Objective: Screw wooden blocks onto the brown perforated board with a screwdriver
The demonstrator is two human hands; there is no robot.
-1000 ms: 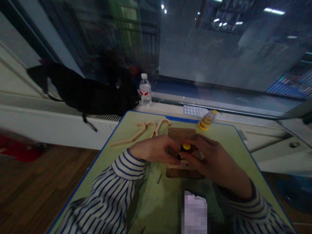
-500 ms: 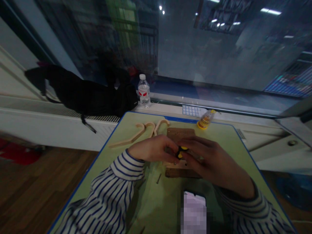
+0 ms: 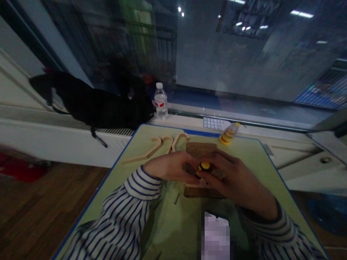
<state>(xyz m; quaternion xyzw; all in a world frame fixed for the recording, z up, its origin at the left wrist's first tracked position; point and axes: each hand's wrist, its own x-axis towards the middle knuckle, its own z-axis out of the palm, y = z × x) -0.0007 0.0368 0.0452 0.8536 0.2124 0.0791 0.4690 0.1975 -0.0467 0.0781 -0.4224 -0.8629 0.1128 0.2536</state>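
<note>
Over a brown wooden block (image 3: 203, 192), the right hand (image 3: 235, 172) pinches a round-topped yellow-and-black handle (image 3: 205, 166); the left hand (image 3: 172, 166) curls half-closed beside it (whether gripping, I cannot tell). Beyond lie hook-shaped pale wooden pieces (image 3: 146, 156).

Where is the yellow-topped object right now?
In the head view, slightly right of centre, the yellow-topped object is at the fingertips of the right hand, beside the left hand and over the brown wood.

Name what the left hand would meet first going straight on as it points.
Probably the yellow and black handle, close ahead of the left hand; whether they touch is unclear.
</note>
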